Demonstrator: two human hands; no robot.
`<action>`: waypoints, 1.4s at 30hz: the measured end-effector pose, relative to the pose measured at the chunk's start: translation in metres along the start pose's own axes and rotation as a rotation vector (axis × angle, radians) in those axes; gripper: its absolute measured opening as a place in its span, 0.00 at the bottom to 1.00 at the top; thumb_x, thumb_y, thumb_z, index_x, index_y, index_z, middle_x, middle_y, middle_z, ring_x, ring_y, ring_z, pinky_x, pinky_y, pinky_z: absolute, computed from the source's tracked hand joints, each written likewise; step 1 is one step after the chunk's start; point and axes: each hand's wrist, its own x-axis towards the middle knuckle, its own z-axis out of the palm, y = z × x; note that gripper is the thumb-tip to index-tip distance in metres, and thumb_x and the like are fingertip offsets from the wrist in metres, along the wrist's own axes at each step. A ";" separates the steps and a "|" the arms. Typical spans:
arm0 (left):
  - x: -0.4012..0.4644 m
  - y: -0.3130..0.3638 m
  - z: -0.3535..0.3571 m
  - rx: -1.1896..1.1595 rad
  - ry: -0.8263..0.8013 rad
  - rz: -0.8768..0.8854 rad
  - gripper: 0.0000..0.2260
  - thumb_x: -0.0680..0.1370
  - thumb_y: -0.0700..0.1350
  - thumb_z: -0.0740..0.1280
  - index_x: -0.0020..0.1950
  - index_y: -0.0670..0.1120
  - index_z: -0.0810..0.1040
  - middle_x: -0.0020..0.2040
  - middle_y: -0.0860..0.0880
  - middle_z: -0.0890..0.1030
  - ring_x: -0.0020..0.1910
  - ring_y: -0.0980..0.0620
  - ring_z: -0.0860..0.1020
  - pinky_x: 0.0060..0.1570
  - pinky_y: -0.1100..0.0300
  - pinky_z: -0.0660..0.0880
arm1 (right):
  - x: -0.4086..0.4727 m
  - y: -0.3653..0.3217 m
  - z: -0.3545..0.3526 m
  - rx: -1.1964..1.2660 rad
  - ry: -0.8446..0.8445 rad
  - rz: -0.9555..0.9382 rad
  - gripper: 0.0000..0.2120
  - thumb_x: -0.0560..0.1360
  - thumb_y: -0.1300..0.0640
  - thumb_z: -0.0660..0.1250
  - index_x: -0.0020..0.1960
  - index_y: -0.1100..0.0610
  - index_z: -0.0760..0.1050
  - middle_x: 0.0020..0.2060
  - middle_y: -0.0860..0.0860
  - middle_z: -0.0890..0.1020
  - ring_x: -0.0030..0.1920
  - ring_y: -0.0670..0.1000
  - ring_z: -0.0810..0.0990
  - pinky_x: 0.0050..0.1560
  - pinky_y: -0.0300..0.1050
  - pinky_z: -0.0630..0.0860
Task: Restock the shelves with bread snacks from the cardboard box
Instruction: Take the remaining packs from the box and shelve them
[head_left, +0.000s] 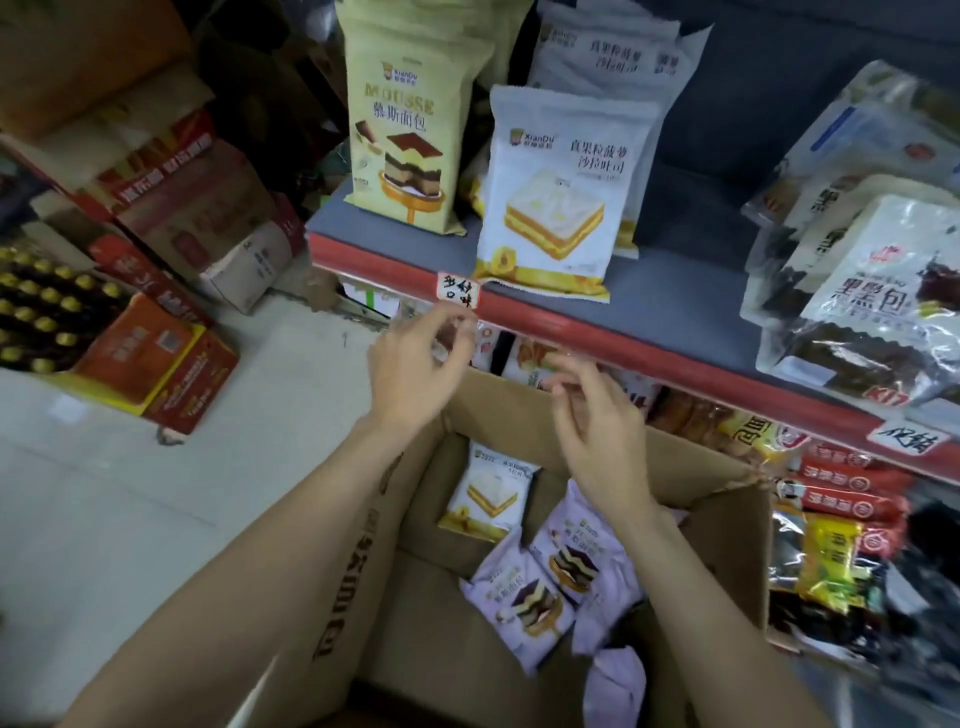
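Note:
An open cardboard box (727, 525) stands on the floor below me, against the shelf. Inside lie one white bread pack (488, 493) and several purple bread packs (524, 603). On the grey shelf (691, 270) a white bread pack (561, 192) stands at the front edge, with a yellow mousse bread pack (405, 130) to its left and more white packs behind. My left hand (415, 374) hovers just under the shelf's red edge, fingers apart and empty. My right hand (597, 426) hangs over the box, fingers spread, holding nothing.
Black bread bags (872, 291) are piled at the shelf's right. A lower shelf holds red and yellow snack packs (841, 519). Cartons (197, 208) and a crate of bottles (47, 312) stand on the floor at left. Handwritten price tags (457, 291) hang on the red edge.

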 end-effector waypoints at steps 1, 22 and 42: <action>-0.016 -0.013 0.004 0.034 -0.031 -0.017 0.13 0.76 0.51 0.60 0.48 0.49 0.82 0.34 0.53 0.82 0.32 0.52 0.79 0.33 0.60 0.73 | -0.012 0.009 0.010 -0.051 -0.073 0.018 0.13 0.79 0.54 0.57 0.59 0.55 0.75 0.40 0.48 0.82 0.32 0.38 0.73 0.31 0.34 0.67; -0.198 -0.219 0.205 -0.067 -0.743 -0.963 0.30 0.61 0.66 0.67 0.55 0.47 0.79 0.53 0.49 0.82 0.53 0.48 0.80 0.54 0.53 0.76 | -0.139 0.176 0.227 0.268 -0.606 1.101 0.35 0.76 0.53 0.65 0.77 0.53 0.51 0.69 0.57 0.70 0.65 0.59 0.71 0.60 0.49 0.71; -0.098 -0.033 -0.028 -0.206 -0.545 -0.601 0.20 0.71 0.53 0.73 0.59 0.50 0.72 0.47 0.55 0.80 0.46 0.55 0.78 0.43 0.60 0.74 | -0.052 0.033 -0.008 -0.230 -0.033 0.238 0.10 0.77 0.58 0.60 0.52 0.55 0.79 0.36 0.54 0.83 0.33 0.57 0.78 0.37 0.48 0.73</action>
